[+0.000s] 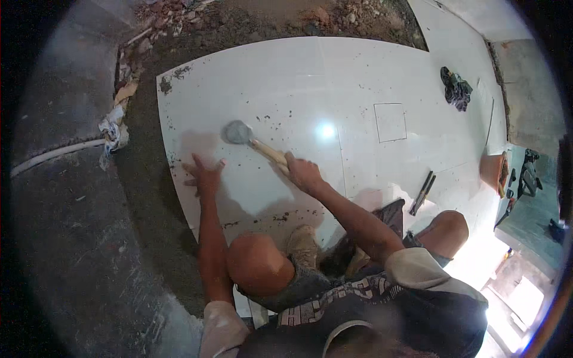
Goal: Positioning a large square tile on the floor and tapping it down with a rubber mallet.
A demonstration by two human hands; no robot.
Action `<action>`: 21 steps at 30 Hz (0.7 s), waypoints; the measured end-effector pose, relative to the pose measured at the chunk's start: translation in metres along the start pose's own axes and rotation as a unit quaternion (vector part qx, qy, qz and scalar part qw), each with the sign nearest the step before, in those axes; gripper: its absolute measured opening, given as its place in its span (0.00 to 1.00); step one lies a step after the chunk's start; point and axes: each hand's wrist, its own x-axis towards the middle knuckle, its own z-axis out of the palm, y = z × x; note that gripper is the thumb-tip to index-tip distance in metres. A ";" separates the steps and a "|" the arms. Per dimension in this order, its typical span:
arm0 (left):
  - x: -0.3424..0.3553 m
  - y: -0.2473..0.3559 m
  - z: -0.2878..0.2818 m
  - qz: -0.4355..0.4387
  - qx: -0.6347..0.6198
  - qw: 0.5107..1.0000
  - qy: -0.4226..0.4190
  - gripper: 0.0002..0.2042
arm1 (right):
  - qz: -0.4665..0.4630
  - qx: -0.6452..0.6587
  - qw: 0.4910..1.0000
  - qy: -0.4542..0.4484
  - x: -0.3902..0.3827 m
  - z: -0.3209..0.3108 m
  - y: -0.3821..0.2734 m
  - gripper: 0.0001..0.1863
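Observation:
My right hand (304,173) is closed round the wooden handle of a mallet (239,132) with a rounded grey head. The mallet head is over the white tile (286,77), to the left of the hand; whether it touches the surface I cannot tell. Near the tile's left edge, my left hand (203,178) rests with its fingers spread and nothing in it. Dark crumbs of mortar are scattered over the tile around both hands.
Grey mortar (140,191) runs along the left edge, beside a bare wall (65,244) with a pipe (57,158). Rubble (334,21) lies at the far side. To the right are a dark crumpled cloth (456,89), a long two-handled tool (422,193) and a reddish container (493,172).

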 end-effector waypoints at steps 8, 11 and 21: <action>-0.048 0.084 -0.011 0.069 0.094 0.992 -0.046 0.55 | -0.043 0.172 0.982 0.066 -0.022 -0.020 -0.035 0.20; -0.049 0.081 -0.007 0.072 0.110 0.990 -0.056 0.56 | -0.128 0.200 0.961 0.139 -0.018 -0.071 -0.076 0.20; -0.036 0.056 0.012 0.125 0.116 0.985 -0.005 0.58 | -0.032 0.081 0.966 0.243 0.018 -0.045 -0.004 0.21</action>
